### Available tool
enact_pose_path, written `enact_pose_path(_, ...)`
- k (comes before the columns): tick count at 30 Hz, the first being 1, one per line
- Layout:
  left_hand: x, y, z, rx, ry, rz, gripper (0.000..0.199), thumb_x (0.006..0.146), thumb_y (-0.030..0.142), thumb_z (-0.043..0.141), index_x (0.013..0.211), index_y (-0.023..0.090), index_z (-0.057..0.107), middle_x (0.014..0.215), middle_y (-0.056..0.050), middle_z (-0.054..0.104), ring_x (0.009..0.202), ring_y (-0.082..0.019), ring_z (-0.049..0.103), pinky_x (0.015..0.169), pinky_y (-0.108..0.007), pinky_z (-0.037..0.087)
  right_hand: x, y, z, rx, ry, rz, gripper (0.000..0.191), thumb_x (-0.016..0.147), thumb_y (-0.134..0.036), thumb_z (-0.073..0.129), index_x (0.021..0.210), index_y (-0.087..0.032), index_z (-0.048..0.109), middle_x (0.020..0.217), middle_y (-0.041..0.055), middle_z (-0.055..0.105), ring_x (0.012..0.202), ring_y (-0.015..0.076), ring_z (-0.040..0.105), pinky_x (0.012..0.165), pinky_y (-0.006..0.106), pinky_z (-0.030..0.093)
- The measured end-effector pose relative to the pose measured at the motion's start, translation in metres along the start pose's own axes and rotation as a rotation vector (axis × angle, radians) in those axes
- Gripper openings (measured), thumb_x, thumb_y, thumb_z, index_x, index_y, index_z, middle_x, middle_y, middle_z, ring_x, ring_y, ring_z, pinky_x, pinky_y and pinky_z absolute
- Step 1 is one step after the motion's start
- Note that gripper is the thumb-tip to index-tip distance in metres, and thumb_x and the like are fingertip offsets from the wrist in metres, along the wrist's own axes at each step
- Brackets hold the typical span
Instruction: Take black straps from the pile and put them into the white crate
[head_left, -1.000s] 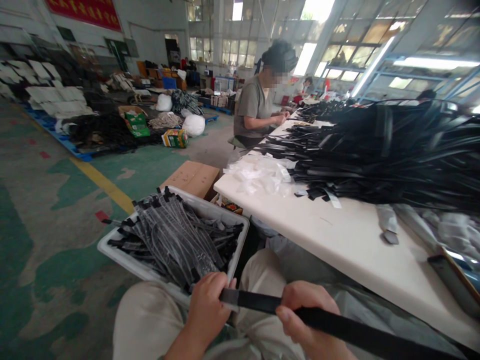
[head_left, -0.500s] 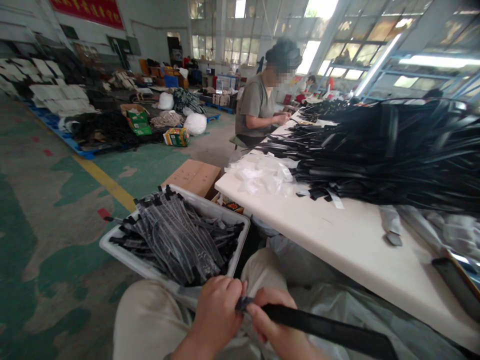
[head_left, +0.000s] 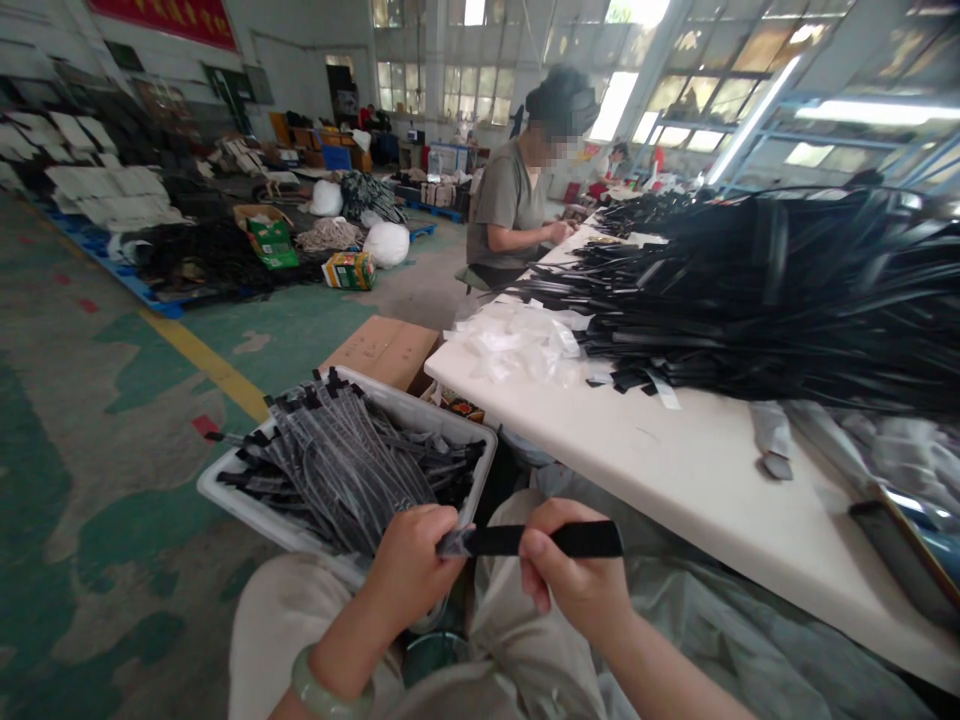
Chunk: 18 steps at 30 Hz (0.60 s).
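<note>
A flat black strap (head_left: 499, 541) lies level between my hands, above my knees. My left hand (head_left: 416, 560) is closed around its left part, where a clear plastic sleeve (head_left: 454, 543) covers the strap. Further right, my right hand (head_left: 574, 575) pinches the bare strap between thumb and fingers, and the squared end sticks out past it. What continues beyond my left fist is hidden. Just behind my left hand stands a white bin (head_left: 486, 470) holding many sleeved black straps (head_left: 352, 460).
On the right is a white table (head_left: 675, 480) with a large heap of black straps (head_left: 750, 290), a pile of clear plastic sleeves (head_left: 517, 340) and a dark-edged object (head_left: 904, 550). A cardboard box (head_left: 386, 350) stands behind the bin. A co-worker (head_left: 514, 200) sits at the table's far side.
My hands have risen slightly and moved further apart. Much less of the strap sticks out to the right, and it has gone from slanting down to nearly level.
</note>
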<state>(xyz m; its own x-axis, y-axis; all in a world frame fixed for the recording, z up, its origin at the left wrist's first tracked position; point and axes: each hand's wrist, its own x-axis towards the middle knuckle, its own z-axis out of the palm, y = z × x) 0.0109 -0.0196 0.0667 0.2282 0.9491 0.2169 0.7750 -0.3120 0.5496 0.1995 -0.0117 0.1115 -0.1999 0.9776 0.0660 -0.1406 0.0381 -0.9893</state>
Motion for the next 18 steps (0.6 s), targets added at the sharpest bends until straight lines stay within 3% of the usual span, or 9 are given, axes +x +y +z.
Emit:
enact_pose_path(3, 0.008, 0.006, -0.014, -0.066, 0.014, -0.005, 0.028, 0.077, 0.018, 0.051, 0.058, 0.024, 0.032, 0.054, 0.005, 0.046, 0.055, -0.014, 0.05, 0.054, -0.026, 0.029, 0.011, -0.001, 0.018, 0.011, -0.094, -0.001, 0.038, 0.077, -0.048, 0.076, 0.06, -0.017, 0.061, 0.04, -0.0016, 0.057, 0.028, 0.0065, 0.042, 0.029, 0.016, 0.03)
enact_pose_path(6, 0.015, 0.009, -0.026, -0.097, 0.052, -0.033, 0.028, 0.075, 0.019, 0.049, 0.058, 0.025, 0.028, 0.053, 0.006, 0.041, 0.053, -0.014, 0.046, 0.053, -0.026, 0.027, 0.025, -0.006, 0.034, -0.024, -0.175, 0.102, 0.039, 0.07, -0.049, 0.081, 0.059, -0.016, 0.062, 0.038, -0.0047, 0.051, 0.03, 0.0052, 0.039, 0.031, 0.016, 0.029)
enact_pose_path(10, 0.022, 0.005, -0.039, -0.125, 0.042, -0.04, 0.02, 0.077, 0.02, 0.046, 0.058, 0.024, 0.039, 0.055, 0.003, 0.051, 0.055, -0.014, 0.052, 0.055, -0.025, 0.033, 0.041, -0.016, 0.043, 0.043, -0.258, 0.165, 0.039, 0.067, -0.052, 0.081, 0.069, -0.015, 0.067, 0.039, -0.0061, 0.051, 0.029, 0.0049, 0.038, 0.03, 0.016, 0.029)
enact_pose_path(13, 0.023, -0.001, -0.048, -0.104, 0.036, -0.038, 0.021, 0.079, 0.02, 0.046, 0.058, 0.022, 0.045, 0.056, 0.003, 0.055, 0.056, -0.014, 0.055, 0.055, -0.024, 0.035, 0.045, -0.021, 0.042, 0.104, -0.265, 0.095, 0.04, 0.074, -0.052, 0.076, 0.085, -0.014, 0.07, 0.04, -0.0068, 0.052, 0.028, 0.0052, 0.04, 0.029, 0.015, 0.031)
enact_pose_path(16, 0.023, -0.004, -0.055, -0.025, 0.091, -0.056, 0.026, 0.08, 0.021, 0.047, 0.056, 0.023, 0.038, 0.052, 0.004, 0.047, 0.051, -0.013, 0.048, 0.052, -0.024, 0.029, 0.045, -0.023, 0.045, 0.09, -0.222, 0.073, 0.037, 0.084, -0.051, 0.066, 0.075, -0.015, 0.063, 0.042, -0.0049, 0.056, 0.028, 0.0046, 0.042, 0.029, 0.013, 0.032)
enact_pose_path(18, 0.024, -0.005, -0.059, 0.024, 0.108, -0.042, 0.027, 0.08, 0.02, 0.047, 0.056, 0.024, 0.035, 0.052, 0.005, 0.046, 0.05, -0.013, 0.047, 0.051, -0.024, 0.029, 0.046, -0.024, 0.05, 0.054, -0.281, 0.112, 0.033, 0.085, -0.046, 0.064, 0.071, -0.016, 0.059, 0.046, -0.0036, 0.059, 0.03, 0.0053, 0.046, 0.03, 0.013, 0.035)
